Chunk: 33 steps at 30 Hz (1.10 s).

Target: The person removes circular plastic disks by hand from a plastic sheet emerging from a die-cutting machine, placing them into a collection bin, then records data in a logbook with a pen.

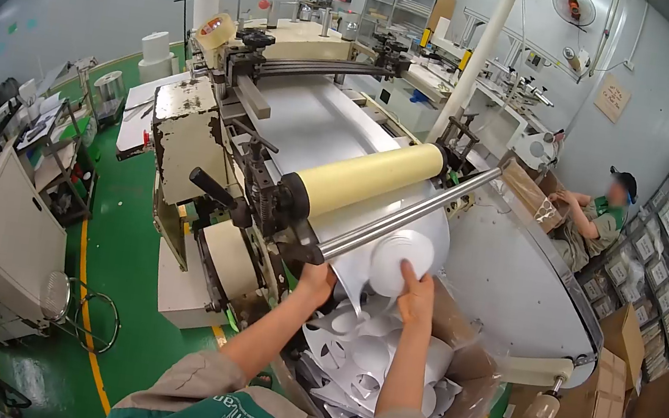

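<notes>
My right hand (416,296) is closed on white round discs (401,261), its thumb lying over their face. They look like a thin stack of paper or film circles, held in front of the metal roller (411,213). At the roller's left end, my left hand (315,283) curls at the edge of a white sheet (351,273); its fingertips are partly hidden. This sheet comes down from under the yellow roller (368,180) of the machine. Below both hands, a plastic-lined carton (473,348) holds white scrap (369,355) with round cut-outs.
A grey metal panel (527,270) slants along the right, with cardboard boxes (598,400) beyond it. Another person (603,217) sits at the far right by a carton. To the left are a wire stool (84,315) and a white cabinet (16,224) on green floor.
</notes>
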Motion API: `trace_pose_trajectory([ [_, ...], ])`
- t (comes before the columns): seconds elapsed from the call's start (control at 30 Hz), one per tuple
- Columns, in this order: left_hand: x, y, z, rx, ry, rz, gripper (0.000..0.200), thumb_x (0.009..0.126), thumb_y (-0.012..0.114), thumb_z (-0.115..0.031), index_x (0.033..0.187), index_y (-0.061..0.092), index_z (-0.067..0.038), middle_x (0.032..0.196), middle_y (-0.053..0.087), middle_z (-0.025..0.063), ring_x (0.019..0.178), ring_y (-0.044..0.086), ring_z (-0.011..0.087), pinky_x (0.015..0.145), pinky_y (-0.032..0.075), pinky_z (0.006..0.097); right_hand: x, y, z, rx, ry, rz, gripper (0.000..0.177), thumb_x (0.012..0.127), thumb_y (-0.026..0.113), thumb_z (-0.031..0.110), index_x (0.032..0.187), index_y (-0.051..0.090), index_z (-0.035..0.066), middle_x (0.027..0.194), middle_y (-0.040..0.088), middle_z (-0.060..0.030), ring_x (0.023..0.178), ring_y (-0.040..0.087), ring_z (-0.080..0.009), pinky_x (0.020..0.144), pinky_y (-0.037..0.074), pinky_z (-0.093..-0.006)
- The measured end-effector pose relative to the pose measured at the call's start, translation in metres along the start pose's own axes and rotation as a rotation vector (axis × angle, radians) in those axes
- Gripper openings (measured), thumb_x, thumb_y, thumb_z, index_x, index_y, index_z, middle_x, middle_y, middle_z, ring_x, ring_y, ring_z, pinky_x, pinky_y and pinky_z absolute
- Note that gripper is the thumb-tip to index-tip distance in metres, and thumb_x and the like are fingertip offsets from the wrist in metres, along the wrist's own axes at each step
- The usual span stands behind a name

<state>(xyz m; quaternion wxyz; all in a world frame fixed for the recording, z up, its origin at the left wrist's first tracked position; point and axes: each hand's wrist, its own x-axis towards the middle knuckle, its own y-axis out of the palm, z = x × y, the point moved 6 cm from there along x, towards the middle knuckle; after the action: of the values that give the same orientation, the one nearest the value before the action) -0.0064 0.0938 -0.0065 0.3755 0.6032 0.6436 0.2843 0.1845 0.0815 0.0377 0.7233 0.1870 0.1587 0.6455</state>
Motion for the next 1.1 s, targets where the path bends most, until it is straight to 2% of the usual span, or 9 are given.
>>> trace_pose_trajectory([
  [0.17,-0.04,-0.001,0.031,0.145,-0.138,0.07,0.028,0.089,0.049,-0.026,0.106,0.053,-0.004,0.102,0.059,0.0039,0.094,0.056,0.0137,0.083,0.043,0.0287,-0.001,0.012,-0.03,-0.215,0.243,0.169,0.04,0.074,0.068,0.008,0.107,0.051,-0.006,0.101,0.058,-0.0112,0.091,0.056,-0.0174,0.081,0.045,-0.0262],
  [0.3,-0.039,-0.002,0.03,0.193,-0.147,0.082,0.022,0.087,0.053,-0.027,0.097,0.054,-0.007,0.093,0.06,0.0014,0.083,0.056,0.0114,0.076,0.043,0.0272,-0.012,-0.01,-0.03,0.0,0.138,0.0,0.043,0.076,0.066,0.008,0.111,0.048,-0.007,0.102,0.058,-0.0115,0.091,0.057,-0.0184,0.083,0.045,-0.0275],
  [0.43,-0.045,0.01,0.022,0.21,-0.1,0.099,0.018,0.088,0.053,-0.026,0.093,0.055,-0.008,0.09,0.059,0.0,0.079,0.055,0.009,0.073,0.043,0.0247,-0.013,0.002,-0.008,0.016,-0.003,0.076,0.042,0.075,0.066,0.007,0.11,0.047,-0.007,0.102,0.058,-0.0127,0.092,0.057,-0.02,0.083,0.046,-0.0301],
  [0.67,-0.035,-0.02,0.037,0.475,-0.075,0.131,0.02,0.086,0.054,-0.021,0.097,0.056,-0.005,0.089,0.059,0.0006,0.079,0.054,0.0082,0.067,0.043,0.0226,-0.006,0.013,-0.03,-0.176,0.273,0.23,0.04,0.076,0.065,0.005,0.11,0.048,-0.007,0.102,0.058,-0.0135,0.09,0.059,-0.021,0.08,0.048,-0.032],
  [0.73,-0.055,-0.005,0.034,0.567,-0.165,0.188,0.028,0.085,0.056,-0.023,0.104,0.055,-0.003,0.099,0.06,0.0046,0.086,0.056,0.0115,0.076,0.044,0.0269,-0.016,-0.02,-0.037,0.018,0.169,0.203,0.038,0.077,0.064,0.007,0.108,0.049,-0.008,0.105,0.055,-0.0132,0.096,0.055,-0.0209,0.083,0.045,-0.032],
  [0.87,-0.044,-0.006,0.021,0.47,-0.065,0.055,0.027,0.079,0.062,-0.026,0.096,0.058,-0.006,0.075,0.055,-0.0026,0.058,0.041,0.0039,0.05,0.03,0.0198,-0.027,-0.137,-0.059,0.641,0.126,-0.146,0.029,0.082,0.06,0.012,0.109,0.051,0.003,0.109,0.055,-0.0067,0.099,0.053,-0.0205,0.086,0.045,-0.0338],
  [0.97,-0.011,-0.022,0.019,0.386,0.09,-0.02,0.024,0.078,0.064,-0.029,0.079,0.06,-0.006,0.061,0.048,-0.005,0.049,0.034,0.0037,0.044,0.023,0.0218,-0.037,-0.148,-0.019,0.951,-0.05,-0.114,0.027,0.084,0.057,0.015,0.109,0.052,0.006,0.107,0.056,-0.0048,0.096,0.054,-0.0198,0.084,0.046,-0.0339],
  [1.03,0.002,-0.039,0.03,0.367,0.043,-0.034,0.024,0.083,0.058,-0.024,0.093,0.056,-0.003,0.085,0.056,0.0013,0.073,0.049,0.0098,0.063,0.038,0.025,-0.034,-0.125,-0.005,0.526,-0.029,-0.253,0.029,0.085,0.057,0.019,0.109,0.052,0.006,0.105,0.057,-0.0048,0.093,0.056,-0.018,0.08,0.047,-0.0316],
  [1.1,0.003,-0.038,0.033,0.365,0.041,-0.02,0.024,0.086,0.055,-0.023,0.099,0.056,-0.003,0.096,0.06,0.0041,0.085,0.057,0.0125,0.074,0.044,0.0265,-0.019,-0.083,-0.004,-0.008,-0.041,-0.129,0.039,0.081,0.062,0.021,0.108,0.05,-0.004,0.102,0.057,-0.0085,0.09,0.055,-0.0155,0.077,0.047,-0.0288],
])
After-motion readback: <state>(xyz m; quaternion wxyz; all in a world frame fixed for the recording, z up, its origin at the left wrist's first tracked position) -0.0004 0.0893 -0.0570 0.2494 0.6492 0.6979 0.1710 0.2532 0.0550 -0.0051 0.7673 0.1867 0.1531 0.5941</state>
